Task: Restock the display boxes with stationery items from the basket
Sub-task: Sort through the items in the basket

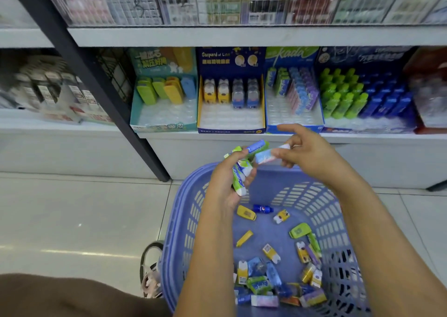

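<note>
A blue plastic basket (314,195) stands on the floor below the shelf, with several small erasers and stationery packs (271,275) scattered in its bottom. My left hand (225,183) is over the basket's far rim, closed around several green-and-blue erasers (240,169). My right hand (309,154) pinches one pale blue-and-pink eraser (268,156) right beside them. On the shelf behind stand the display boxes: teal (164,123), navy and yellow (231,123), a blue "Kada" box (294,120) half filled with erasers, and a dark blue one (367,123).
A dark metal upright (113,113) slants down to the floor left of the boxes. A shelf of packaged goods (217,2) hangs above. Tiled floor (72,220) spreads to the left. My knee (72,297) and a sandal (151,268) are at bottom left.
</note>
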`<state>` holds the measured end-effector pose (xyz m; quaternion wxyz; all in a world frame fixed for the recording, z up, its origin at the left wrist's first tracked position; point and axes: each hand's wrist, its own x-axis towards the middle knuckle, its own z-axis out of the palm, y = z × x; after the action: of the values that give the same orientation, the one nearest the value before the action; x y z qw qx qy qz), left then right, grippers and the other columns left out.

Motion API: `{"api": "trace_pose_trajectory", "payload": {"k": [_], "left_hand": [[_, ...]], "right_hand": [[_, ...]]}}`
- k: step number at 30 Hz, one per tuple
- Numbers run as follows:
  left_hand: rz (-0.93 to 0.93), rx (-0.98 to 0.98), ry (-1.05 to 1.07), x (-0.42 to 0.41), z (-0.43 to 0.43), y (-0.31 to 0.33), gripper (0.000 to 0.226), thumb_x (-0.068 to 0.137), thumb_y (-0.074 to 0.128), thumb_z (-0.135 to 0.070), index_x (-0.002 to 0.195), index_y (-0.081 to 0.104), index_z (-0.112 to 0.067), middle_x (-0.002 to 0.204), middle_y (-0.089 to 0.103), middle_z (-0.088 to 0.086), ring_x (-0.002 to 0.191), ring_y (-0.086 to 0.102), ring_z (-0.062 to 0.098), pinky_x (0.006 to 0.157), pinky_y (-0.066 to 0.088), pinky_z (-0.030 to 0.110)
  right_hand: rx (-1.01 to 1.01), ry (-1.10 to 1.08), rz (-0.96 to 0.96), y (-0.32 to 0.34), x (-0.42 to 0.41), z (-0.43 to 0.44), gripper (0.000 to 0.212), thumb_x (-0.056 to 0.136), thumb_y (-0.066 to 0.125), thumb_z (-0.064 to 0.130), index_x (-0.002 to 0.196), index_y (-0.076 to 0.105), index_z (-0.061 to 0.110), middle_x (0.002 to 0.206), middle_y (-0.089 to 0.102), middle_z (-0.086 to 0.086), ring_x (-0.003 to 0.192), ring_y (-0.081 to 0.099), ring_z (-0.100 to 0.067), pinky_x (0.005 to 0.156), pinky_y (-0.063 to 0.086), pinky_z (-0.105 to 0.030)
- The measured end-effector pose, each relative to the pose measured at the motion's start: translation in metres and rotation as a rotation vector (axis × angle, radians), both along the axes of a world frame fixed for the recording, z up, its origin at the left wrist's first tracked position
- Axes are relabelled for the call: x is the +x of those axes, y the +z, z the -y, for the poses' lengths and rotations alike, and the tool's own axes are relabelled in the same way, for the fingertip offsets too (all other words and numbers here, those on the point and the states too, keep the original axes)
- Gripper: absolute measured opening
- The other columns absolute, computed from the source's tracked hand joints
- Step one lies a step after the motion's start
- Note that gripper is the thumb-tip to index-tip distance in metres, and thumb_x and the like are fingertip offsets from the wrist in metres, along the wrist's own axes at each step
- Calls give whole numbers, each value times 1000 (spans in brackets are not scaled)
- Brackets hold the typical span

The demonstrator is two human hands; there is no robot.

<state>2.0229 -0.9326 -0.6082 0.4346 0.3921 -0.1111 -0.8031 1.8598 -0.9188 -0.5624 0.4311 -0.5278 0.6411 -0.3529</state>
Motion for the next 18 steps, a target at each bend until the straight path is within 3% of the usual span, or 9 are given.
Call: {"api": "trace_pose_trajectory", "payload": {"k": [3,5,7,11,14,16,18], "left_hand": [[-43,-28,26,11,9,11,4,88,58,-11,92,59,-12,74,70,5,67,71,16,43,49,16],[-57,-55,24,13,14,19,3,89,57,-12,92,57,-12,71,70,2,68,71,17,45,50,16],[-72,-68,17,10,16,26,2,90,57,-11,91,57,-13,71,70,2,70,72,19,49,52,17],[-168,-53,38,-1,16,35,2,89,56,-8,88,57,-9,76,71,8,71,71,22,62,57,24],[-192,-42,74,-6,17,37,3,88,58,-6,91,57,-5,77,70,12,66,70,20,66,58,26],[-176,-54,76,-7,17,37,12,88,59,-8,99,56,-4,80,69,12,65,69,19,64,58,25],[-165,-64,76,-7,17,37,13,89,58,-9,101,56,-5,80,70,11,65,70,18,63,58,23]], "right_hand": [[-17,-87,209,4,-2,2,17,95,48,6,105,62,6,68,54,-6,60,50,-11,58,45,-15],[-1,-199,480,6,4,3,22,97,42,2,87,61,6,72,57,-5,63,51,-13,58,47,-15],[20,-243,601,6,11,5,24,97,41,1,84,59,6,79,65,-5,65,56,-15,61,50,-17],[43,-182,544,-1,23,6,12,94,47,2,99,58,4,87,67,-9,72,63,-14,66,51,-19],[28,-14,410,-4,22,3,19,94,52,6,109,63,6,95,72,-8,84,68,-14,78,53,-18],[17,80,306,-4,19,2,17,93,54,12,103,68,16,88,73,5,82,65,-6,77,50,-15],[-25,15,141,-4,12,7,13,91,59,22,88,71,22,74,64,10,69,53,-5,68,42,-21]]}}
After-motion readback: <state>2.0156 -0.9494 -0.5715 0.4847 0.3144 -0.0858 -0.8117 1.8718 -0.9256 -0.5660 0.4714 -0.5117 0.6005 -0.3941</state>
